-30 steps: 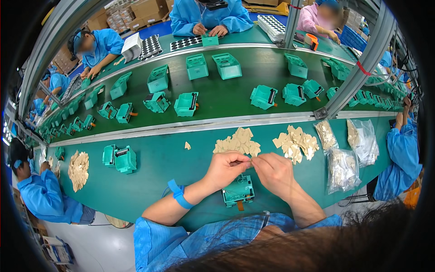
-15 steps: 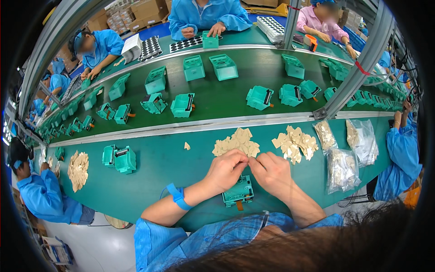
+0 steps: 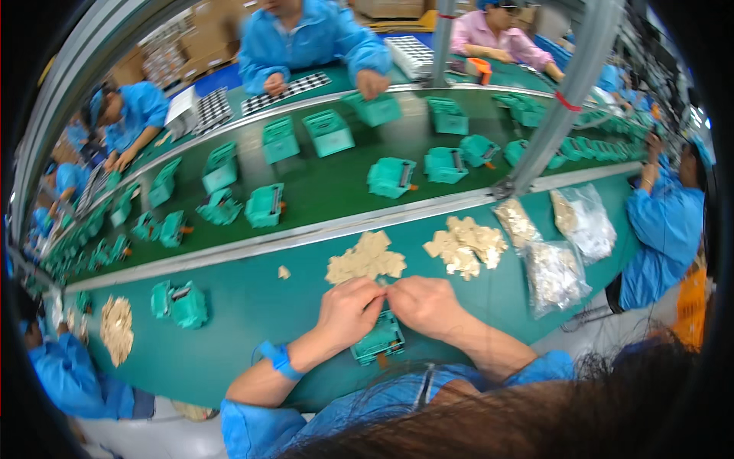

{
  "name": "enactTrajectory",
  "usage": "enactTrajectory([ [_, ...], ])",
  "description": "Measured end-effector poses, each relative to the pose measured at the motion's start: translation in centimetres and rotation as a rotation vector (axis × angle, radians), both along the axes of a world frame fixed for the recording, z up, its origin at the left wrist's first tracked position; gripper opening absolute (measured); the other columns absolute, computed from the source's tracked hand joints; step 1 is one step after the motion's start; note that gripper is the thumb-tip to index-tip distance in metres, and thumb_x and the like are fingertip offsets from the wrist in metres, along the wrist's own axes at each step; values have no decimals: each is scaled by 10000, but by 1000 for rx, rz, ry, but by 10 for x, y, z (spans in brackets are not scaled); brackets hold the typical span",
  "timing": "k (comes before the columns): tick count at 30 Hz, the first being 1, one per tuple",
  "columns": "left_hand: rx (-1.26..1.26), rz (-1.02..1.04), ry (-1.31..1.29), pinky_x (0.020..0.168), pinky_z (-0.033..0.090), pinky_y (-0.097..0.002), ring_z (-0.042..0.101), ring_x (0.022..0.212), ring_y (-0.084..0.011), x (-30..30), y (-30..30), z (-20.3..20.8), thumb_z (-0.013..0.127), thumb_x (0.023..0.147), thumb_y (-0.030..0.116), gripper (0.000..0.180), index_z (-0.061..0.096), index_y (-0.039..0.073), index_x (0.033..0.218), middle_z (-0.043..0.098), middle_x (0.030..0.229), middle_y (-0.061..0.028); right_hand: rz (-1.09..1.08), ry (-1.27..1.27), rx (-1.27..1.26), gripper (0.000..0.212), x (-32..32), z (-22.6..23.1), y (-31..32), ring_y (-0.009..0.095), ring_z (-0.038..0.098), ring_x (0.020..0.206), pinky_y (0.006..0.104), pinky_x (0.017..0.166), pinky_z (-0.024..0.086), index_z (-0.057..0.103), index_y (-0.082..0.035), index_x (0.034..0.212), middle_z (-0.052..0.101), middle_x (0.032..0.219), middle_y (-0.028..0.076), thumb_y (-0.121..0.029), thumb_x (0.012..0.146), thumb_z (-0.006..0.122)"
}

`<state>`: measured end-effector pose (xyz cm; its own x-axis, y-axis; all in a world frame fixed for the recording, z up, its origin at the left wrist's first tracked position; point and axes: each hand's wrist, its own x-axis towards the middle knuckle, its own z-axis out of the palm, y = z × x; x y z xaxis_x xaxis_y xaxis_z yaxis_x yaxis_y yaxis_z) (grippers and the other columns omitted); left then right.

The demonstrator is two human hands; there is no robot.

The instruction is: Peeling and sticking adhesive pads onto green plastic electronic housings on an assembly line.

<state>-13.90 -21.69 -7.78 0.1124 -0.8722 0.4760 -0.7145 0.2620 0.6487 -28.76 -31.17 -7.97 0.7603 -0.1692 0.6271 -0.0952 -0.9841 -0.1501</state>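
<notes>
My left hand and my right hand meet at their fingertips, both closed in a pinch. A small pale bit shows between the fingers, too small and blurred to name. Just under them on the bench lies an opened teal plastic housing, partly covered by my hands, with an orange tab at its near edge. Beyond my fingertips is a heap of flat beige pieces. A second heap of beige pieces lies to its right. My left wrist wears a blue band.
A green conveyor belt carrying teal housings runs behind a metal rail. Clear bags of pieces lie at the right. Two teal housings and another beige pile are left. A metal post rises at the rail. Co-workers sit around.
The whole view has shifted, so the scene lies further left. My hands keep their pinch over the housing. A co-worker opposite has moved a teal housing from their table onto the belt.
</notes>
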Motion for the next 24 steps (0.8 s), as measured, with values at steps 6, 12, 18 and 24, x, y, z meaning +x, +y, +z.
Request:
enactTrajectory([
  [6,97,-18,21,577,476,-319,602,666,-275,-5,4,6,630,687,-50,85,620,10,745,610,743,-99,-16,-41,141,141,1,2,6,206,555,580,324,451,443,500,-59,656,490,654,49,-83,624,635],
  [12,205,-48,355,559,462,-247,591,649,-150,-8,0,7,631,737,-50,56,634,-4,768,604,716,-72,-5,-64,414,126,-9,15,1,241,581,616,337,491,465,560,-57,741,544,675,56,-92,655,645],
  [18,151,-22,296,543,455,-249,579,628,-153,-6,1,3,654,709,-49,77,625,-14,772,597,717,-83,10,-54,103,131,-8,6,0,210,586,620,310,486,473,550,-26,785,531,687,63,-86,675,589],
  [24,12,-27,-25,522,444,-297,567,607,-252,-3,0,0,632,657,-81,105,605,-8,728,579,697,-121,33,8,-55,97,-2,2,6,190,550,596,304,451,454,500,-32,658,473,650,58,-72,613,576],
])
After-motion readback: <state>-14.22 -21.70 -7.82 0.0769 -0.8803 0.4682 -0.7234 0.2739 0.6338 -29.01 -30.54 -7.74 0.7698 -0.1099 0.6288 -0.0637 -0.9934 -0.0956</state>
